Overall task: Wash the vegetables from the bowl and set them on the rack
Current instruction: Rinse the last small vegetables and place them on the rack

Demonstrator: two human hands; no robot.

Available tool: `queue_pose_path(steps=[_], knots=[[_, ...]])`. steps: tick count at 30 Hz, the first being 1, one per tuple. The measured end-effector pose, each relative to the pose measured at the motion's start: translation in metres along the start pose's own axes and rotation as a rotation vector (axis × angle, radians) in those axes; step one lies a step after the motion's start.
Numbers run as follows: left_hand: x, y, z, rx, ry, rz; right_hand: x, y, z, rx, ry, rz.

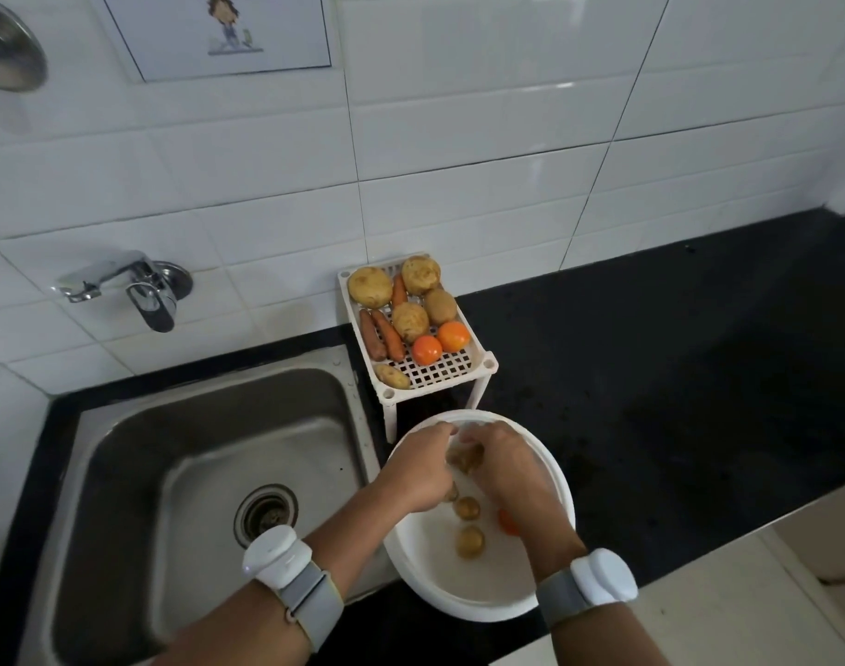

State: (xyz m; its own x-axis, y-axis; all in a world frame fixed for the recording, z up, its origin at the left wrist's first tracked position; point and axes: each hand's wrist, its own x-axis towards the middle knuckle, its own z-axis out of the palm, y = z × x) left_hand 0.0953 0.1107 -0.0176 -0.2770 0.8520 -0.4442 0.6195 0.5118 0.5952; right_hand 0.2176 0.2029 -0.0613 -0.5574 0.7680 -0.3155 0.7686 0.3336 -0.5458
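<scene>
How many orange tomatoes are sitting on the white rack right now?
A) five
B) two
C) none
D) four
B. Two orange tomatoes lie side by side near the front of the rack, next to the carrots and potatoes.
</scene>
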Motion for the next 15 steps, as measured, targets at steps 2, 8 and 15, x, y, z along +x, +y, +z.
queue_pose_path(steps=[2, 8, 15], knots=[[-0.001, -0.003, -0.002, -0.024, 0.006, -0.007, 0.001, 0.001, 0.009, -0.118, 0.011, -0.010], [-0.007, -0.011, -0.010, -0.132, 0.043, 0.006, -0.002, -0.003, 0.009, -0.197, 0.051, 0.029], [-0.016, -0.029, -0.017, -0.300, 0.179, -0.022, -0.022, -0.030, -0.013, 0.154, 0.061, 0.088]])
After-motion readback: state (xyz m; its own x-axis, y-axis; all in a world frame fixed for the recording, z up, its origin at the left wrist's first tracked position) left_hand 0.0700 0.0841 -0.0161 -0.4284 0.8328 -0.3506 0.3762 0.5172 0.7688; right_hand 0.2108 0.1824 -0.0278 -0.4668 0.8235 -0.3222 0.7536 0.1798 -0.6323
